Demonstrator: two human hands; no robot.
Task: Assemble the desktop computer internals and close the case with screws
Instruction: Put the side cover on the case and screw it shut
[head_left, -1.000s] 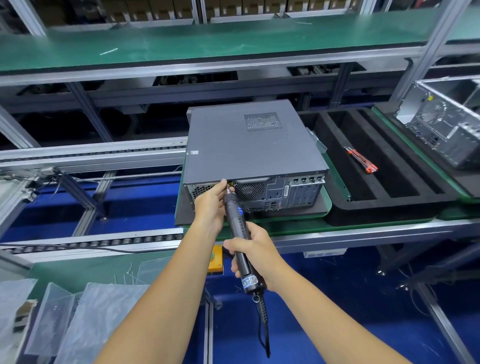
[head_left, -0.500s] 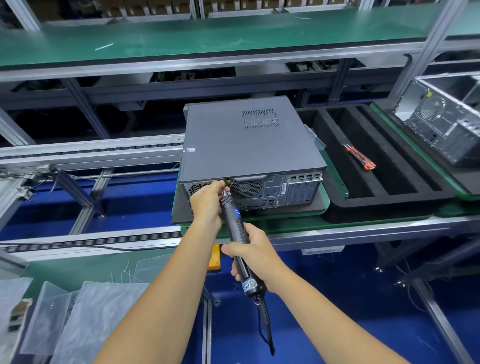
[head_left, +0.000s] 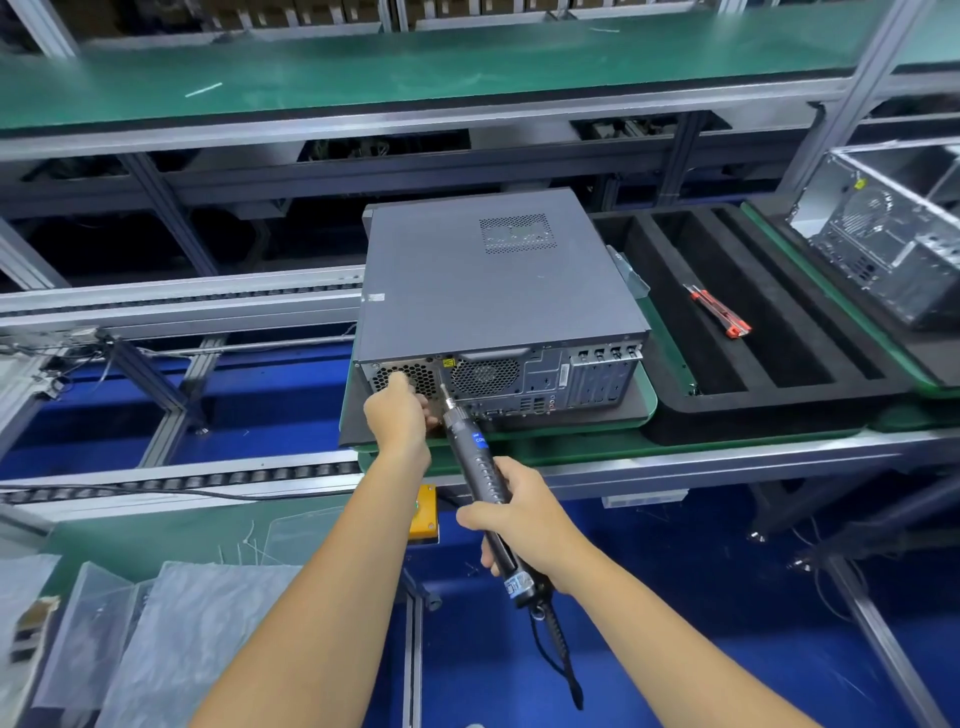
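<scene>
A closed dark grey desktop case (head_left: 483, 291) lies flat on a green-edged pallet (head_left: 647, 395), its rear panel with fan grilles and ports facing me. My right hand (head_left: 524, 525) grips a black electric screwdriver (head_left: 480, 470) with a coiled cord; the bit points up at the rear panel beside the yellow warning label. My left hand (head_left: 402, 415) rests against the left fan grille, fingers curled beside the driver's tip. Whether a screw sits on the bit is hidden.
A black foam tray (head_left: 769, 364) to the right holds a red-and-black utility knife (head_left: 719, 314). An open silver chassis (head_left: 883, 239) stands at far right. Roller conveyor rails (head_left: 176, 306) run left. Clear plastic bags (head_left: 156, 634) lie at lower left; a green shelf (head_left: 415, 67) spans above.
My left hand slid down and left from the panel's top edge to the left fan grille. The screwdriver tip drew back slightly from the screw point and sits lower.
</scene>
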